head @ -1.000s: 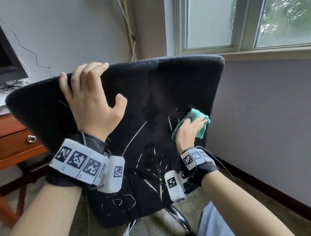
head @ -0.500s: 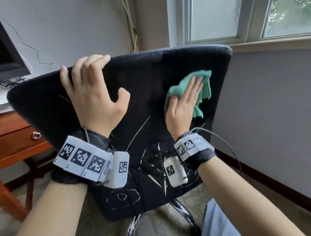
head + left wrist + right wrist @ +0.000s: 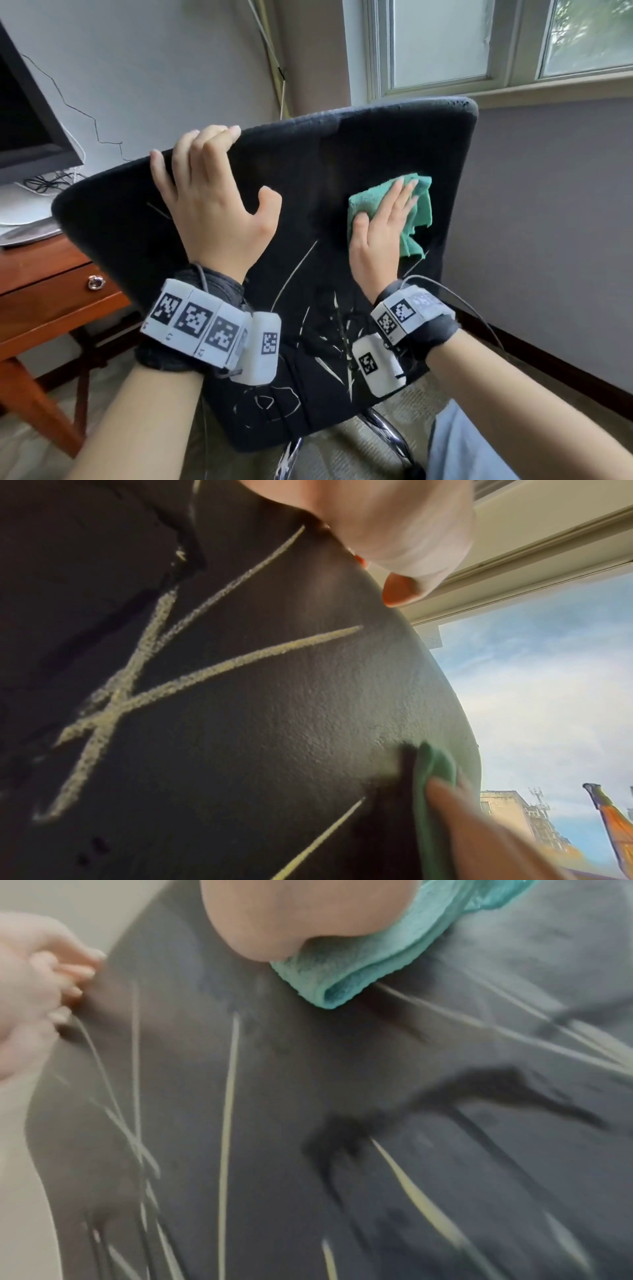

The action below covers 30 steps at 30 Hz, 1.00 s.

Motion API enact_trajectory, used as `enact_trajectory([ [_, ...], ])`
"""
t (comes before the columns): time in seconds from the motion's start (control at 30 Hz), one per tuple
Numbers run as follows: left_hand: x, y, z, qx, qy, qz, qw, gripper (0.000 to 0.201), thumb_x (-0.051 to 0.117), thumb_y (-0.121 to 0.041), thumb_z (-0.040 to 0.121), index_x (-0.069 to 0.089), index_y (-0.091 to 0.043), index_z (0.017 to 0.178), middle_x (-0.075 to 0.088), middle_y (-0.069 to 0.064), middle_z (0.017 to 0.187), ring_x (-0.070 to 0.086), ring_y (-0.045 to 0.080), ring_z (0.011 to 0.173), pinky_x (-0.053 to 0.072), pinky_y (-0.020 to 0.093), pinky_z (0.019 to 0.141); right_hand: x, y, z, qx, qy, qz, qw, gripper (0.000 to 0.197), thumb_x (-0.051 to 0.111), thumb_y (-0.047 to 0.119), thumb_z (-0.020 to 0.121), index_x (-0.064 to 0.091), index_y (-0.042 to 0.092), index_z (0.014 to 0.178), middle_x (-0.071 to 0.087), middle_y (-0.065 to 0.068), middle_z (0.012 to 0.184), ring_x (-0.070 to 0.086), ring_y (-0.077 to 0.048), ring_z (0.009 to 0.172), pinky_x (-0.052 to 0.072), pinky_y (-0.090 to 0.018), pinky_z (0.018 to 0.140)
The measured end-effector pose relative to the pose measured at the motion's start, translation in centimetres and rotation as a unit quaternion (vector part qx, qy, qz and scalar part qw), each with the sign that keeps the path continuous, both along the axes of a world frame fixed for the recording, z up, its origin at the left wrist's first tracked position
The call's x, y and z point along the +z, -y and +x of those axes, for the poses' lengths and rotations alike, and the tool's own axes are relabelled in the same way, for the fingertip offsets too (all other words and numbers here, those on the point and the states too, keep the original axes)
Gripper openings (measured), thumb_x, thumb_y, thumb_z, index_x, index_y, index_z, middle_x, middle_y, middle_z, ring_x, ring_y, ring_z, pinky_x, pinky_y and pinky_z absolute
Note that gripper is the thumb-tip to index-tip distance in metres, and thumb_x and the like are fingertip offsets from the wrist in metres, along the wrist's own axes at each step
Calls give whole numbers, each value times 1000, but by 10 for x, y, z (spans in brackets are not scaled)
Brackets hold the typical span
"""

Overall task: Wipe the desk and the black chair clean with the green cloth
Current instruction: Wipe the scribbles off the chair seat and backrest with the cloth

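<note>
Pressing the green cloth (image 3: pixel 416 209) flat against the back of the black chair (image 3: pixel 308 164), toward the chair's right edge, just above the pale chalk-like streaks (image 3: pixel 329 342). Spreading the right hand (image 3: pixel 380 236) over the cloth with fingers straight, not clenching, palm and fingertips pinning it to the chair. Steadying the chair with the left hand (image 3: pixel 212 205), fingers curling over the chair's top edge, thumb spread across the back.

Judging by the marks lower on the chair: worth keeping even pressure through the whole palm, dragging downward in overlapping strokes across the streaks, and refolding to a clean face if residue starts smearing. Worth holding the top edge firmly, since the tilted chair could swing under the push. Leaving the wooden counter (image 3: pixel 41 274), left of the chair, for a separate pass.
</note>
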<state>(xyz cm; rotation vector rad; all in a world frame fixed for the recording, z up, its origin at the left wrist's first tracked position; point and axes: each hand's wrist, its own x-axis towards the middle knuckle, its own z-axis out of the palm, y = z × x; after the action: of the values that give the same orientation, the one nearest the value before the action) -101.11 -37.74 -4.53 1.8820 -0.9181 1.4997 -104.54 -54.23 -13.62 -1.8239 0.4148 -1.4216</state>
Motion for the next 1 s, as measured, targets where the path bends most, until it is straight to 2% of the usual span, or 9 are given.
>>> enact_trajectory([
  [0.17,-2,1,1,0,-1,-6,1000,56,55,-26,70,55,-4,121,57,8,124,47,32,122,16,56,110,58,-3,-6,-35,79,-164,983,70,36,19,86,13,-9,145,4,-31,153,-6,-47,141,-13,-32,115],
  [0.27,-2,-3,11,1,23,11,1000,55,55,-25,71,50,-8,123,56,7,125,46,30,121,17,53,110,65,8,-8,-31,70,-173,982,70,37,19,85,15,-4,147,5,-27,155,-5,-43,142,-12,-30,115],
  [0.37,-1,-4,17,12,36,20,999,55,55,-26,71,46,-12,124,56,6,126,44,27,120,17,50,110,64,36,-13,-58,57,-195,977,67,37,14,85,16,-7,146,8,-30,153,0,-45,142,-6,-38,117],
  [0.43,-1,-2,13,11,27,18,999,56,54,-27,71,49,-10,124,56,7,126,44,29,121,15,50,111,59,62,-15,-83,52,-166,981,66,36,13,86,15,-8,145,8,-31,153,2,-45,142,-4,-37,117],
  [0.57,-2,8,1,-2,6,-6,1000,57,52,-29,71,54,-3,122,56,10,124,46,34,122,12,53,111,36,82,-15,-39,82,62,994,69,31,20,89,4,-4,147,-1,-21,156,-3,-30,146,-8,-15,111],
  [0.67,0,15,-8,-2,-10,-17,1000,56,50,-32,73,54,-1,119,56,13,121,46,37,120,12,56,110,16,58,-9,-6,68,182,981,67,33,17,95,-3,1,149,-5,-12,158,-5,-24,146,-4,-26,115],
  [0.77,0,10,-9,1,-13,17,1000,58,49,-34,74,53,-1,121,55,14,123,46,38,120,14,57,110,-6,11,1,-1,33,196,980,69,39,11,95,-2,6,150,-2,-11,159,-2,-25,146,1,-35,118],
  [0.9,2,1,-5,33,2,58,998,60,51,-35,76,52,-2,125,54,15,126,47,38,121,19,57,109,-59,-58,8,70,-69,155,983,72,37,12,97,-13,13,149,-22,6,153,-21,-16,143,-11,-30,115],
  [1.0,3,-3,-4,34,6,65,997,59,51,-33,76,52,-2,126,55,15,126,47,38,120,21,56,109,-79,-66,7,96,-93,115,984,69,33,13,98,-16,16,147,-25,14,145,-25,-12,140,-12,-30,115],
])
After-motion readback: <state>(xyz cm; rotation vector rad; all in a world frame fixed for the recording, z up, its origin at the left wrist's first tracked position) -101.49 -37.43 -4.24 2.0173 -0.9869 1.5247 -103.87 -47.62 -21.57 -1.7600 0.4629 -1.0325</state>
